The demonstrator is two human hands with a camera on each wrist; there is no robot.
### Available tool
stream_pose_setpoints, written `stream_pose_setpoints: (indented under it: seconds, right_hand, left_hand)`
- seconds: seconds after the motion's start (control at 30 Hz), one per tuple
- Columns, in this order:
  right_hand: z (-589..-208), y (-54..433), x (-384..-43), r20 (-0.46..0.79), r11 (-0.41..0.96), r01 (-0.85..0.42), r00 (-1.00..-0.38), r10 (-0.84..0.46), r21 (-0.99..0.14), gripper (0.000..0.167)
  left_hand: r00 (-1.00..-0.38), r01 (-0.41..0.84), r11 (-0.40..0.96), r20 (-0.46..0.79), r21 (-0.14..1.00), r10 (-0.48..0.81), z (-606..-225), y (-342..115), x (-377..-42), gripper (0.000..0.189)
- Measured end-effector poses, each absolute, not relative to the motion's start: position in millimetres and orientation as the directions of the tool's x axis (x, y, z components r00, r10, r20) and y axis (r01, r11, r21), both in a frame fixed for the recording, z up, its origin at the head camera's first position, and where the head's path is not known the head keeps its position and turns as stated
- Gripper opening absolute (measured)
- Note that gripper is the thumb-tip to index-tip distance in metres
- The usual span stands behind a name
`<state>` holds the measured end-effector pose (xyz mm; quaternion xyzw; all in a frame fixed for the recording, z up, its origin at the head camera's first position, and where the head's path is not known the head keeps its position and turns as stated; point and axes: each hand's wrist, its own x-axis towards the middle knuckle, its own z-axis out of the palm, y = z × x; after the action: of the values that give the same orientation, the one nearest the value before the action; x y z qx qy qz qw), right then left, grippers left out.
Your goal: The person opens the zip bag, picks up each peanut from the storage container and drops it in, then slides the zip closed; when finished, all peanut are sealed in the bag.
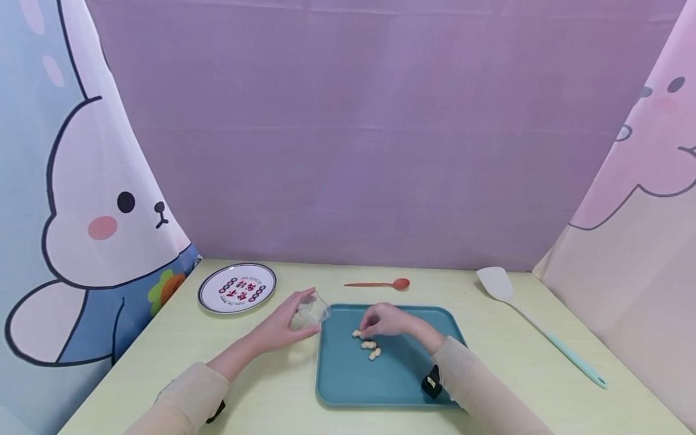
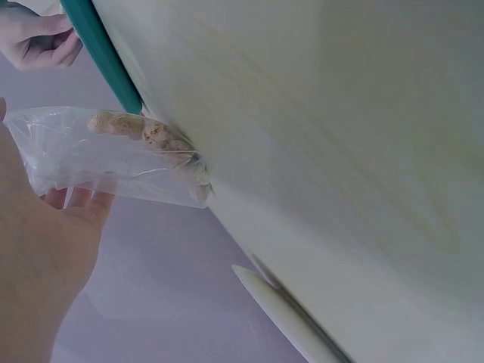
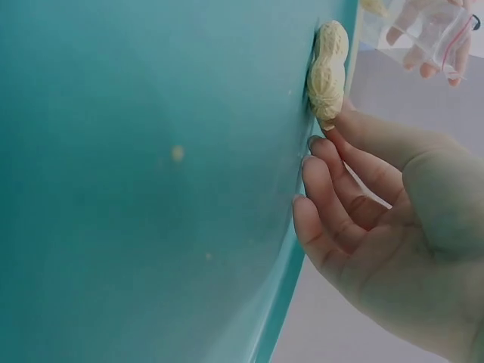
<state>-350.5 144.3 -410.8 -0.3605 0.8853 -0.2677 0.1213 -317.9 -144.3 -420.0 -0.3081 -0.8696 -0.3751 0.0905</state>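
Note:
My left hand (image 1: 285, 323) grips a clear plastic zip bag (image 1: 311, 311) beside the tray's left edge, its mouth toward the right hand. Several peanuts (image 2: 155, 136) lie inside along the bag's bottom in the left wrist view. Over the teal tray (image 1: 348, 380), my right hand (image 1: 383, 320) pinches one end of a peanut (image 3: 329, 72) between thumb and forefinger, the other fingers loosely bent. In the head view that peanut pokes out left of the fingertips, and two more peanuts (image 1: 368, 345) lie on the tray just below.
A white plate (image 1: 237, 288) with red lettering stands at the back left. Behind the tray lies a red spoon (image 1: 401, 284). To the right, a long spatula (image 1: 496, 284) with a mint handle lies diagonally. A purple cloth (image 1: 348, 151) hangs behind the table.

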Motion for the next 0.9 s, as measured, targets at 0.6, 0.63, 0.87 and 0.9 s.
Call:
stream_pose_setpoints:
  seconds: [0.6,0.63,0.87,0.9]
  right_hand:
    - [-399,142,-354,0.118,0.536,-0.552,-0.759,-0.641,-0.639,0.012]
    - [-397,140,-354,0.139,0.529,-0.558,-0.760,-0.634,-0.640,0.013]
    - [-386,122,-351,0.258,0.523,-0.589,-0.778,-0.572,-0.616,0.018]
    - [-384,119,-351,0.274,0.520,-0.593,-0.778,-0.565,-0.614,0.018]
  left_hand:
    - [-0.800,0.594,0.528,0.376,0.607,0.468,-420,-144,-319,0.081]
    - [-0.799,0.596,0.526,0.378,0.607,0.468,-420,-145,-318,0.081]
    - [-0.806,0.584,0.524,0.365,0.620,0.466,-420,-145,-319,0.082]
    - [-0.809,0.579,0.525,0.360,0.624,0.465,-420,-145,-319,0.082]
